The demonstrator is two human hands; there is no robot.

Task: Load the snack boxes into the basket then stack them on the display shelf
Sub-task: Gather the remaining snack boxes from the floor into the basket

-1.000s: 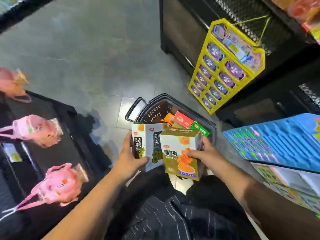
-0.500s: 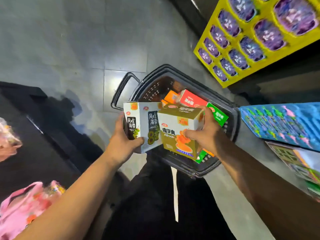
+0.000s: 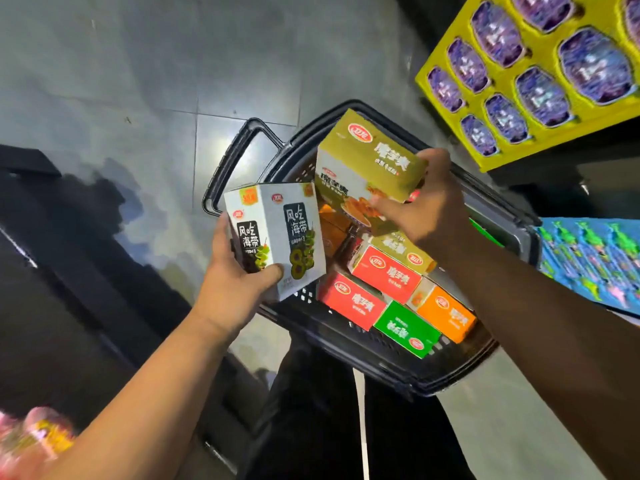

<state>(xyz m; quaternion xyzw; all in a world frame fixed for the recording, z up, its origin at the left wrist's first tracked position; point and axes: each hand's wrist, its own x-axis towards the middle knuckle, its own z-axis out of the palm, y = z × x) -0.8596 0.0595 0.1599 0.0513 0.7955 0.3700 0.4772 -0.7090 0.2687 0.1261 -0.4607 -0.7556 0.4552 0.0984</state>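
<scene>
A black plastic basket [image 3: 349,336] stands on the floor in front of me. Inside lie several snack boxes: two red boxes [image 3: 353,299], a green box [image 3: 405,329], an orange box [image 3: 446,313]. My left hand [image 3: 235,278] grips a white snack box [image 3: 277,233] upright over the basket's left rim. My right hand [image 3: 422,206] holds an olive-gold snack box [image 3: 363,161], tilted, above the basket's far half. The basket's handle [image 3: 235,164] sticks out to the left.
A yellow hanging display of purple packets [image 3: 540,67] is at the upper right. A blue patterned pack [image 3: 588,261] lies on a shelf at the right. A dark shelf unit [image 3: 52,289] fills the left, with pink packets [image 3: 31,441] at the bottom left. The floor is grey tile [image 3: 138,81].
The view has closed in on the basket. My right hand has carried the olive-gold box up and away from the white box, tilting it over the basket. My left hand keeps its box.
</scene>
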